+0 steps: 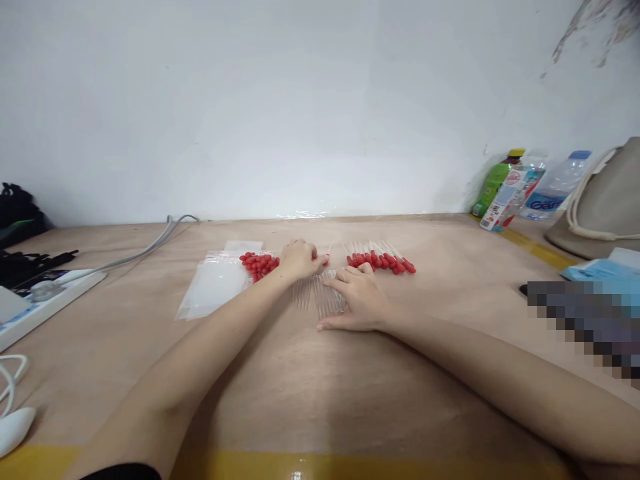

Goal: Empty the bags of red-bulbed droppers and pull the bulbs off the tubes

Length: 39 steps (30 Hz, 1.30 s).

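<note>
My left hand (299,259) is over the middle of the table, fingers curled. Its thumb meets a red-tipped white stick (327,259), which it seems to pinch; the fingers hide part of the grip. My right hand (361,298) spans a clear plastic hair comb (327,301), thumb at the near end and fingers at the far end. Another clear comb (302,293) lies just left of it, below my left wrist. Beyond my right hand is a row of red-tipped sticks (380,261). A heap of red tips (257,265) lies left of my left hand.
Clear plastic bags (213,287) lie left of the heap. A power strip (55,297) with a grey cable is at the left. Bottles (500,180), a beige hat (600,207) and a blue packet (605,273) stand or lie at the right. A wall closes off the back.
</note>
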Available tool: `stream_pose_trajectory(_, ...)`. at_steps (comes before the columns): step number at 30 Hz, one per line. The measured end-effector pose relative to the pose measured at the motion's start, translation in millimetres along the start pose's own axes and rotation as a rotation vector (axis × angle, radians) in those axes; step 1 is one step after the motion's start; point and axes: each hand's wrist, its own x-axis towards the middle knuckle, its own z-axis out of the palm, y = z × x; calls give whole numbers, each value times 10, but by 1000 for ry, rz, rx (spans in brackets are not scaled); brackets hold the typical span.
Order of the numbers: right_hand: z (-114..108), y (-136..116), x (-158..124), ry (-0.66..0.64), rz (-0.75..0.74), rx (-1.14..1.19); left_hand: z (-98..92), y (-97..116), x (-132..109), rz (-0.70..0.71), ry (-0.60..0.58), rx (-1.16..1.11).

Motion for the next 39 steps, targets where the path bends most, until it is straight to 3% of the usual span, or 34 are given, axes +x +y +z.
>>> stream_pose_trajectory(9,146,-78,85,83,64,-97,81,127,188,-62,-116,6)
stream_pose_trajectory(14,113,-121,73,129,108,-107,59,150,178,-84,-70,-6)
stream_pose_trajectory(20,-11,112,-83,331,147,-91,-87,-2,-186,30,114,-39)
stream_pose_trajectory(25,-32,352,-249,467,135,-56,-127,-178,-681,324,267,-106)
stream_pose_trajectory(28,-31,370,-277,413,71,-34,-104,-195,-843,391,307,-147)
stream_pose_trajectory(32,-16,320,-258,322,-41,-11,-100,-121,-876,458,310,-152)
stream_pose_trajectory(39,13,269,-227,334,-86,54,-128,-5,-862,512,359,-209)
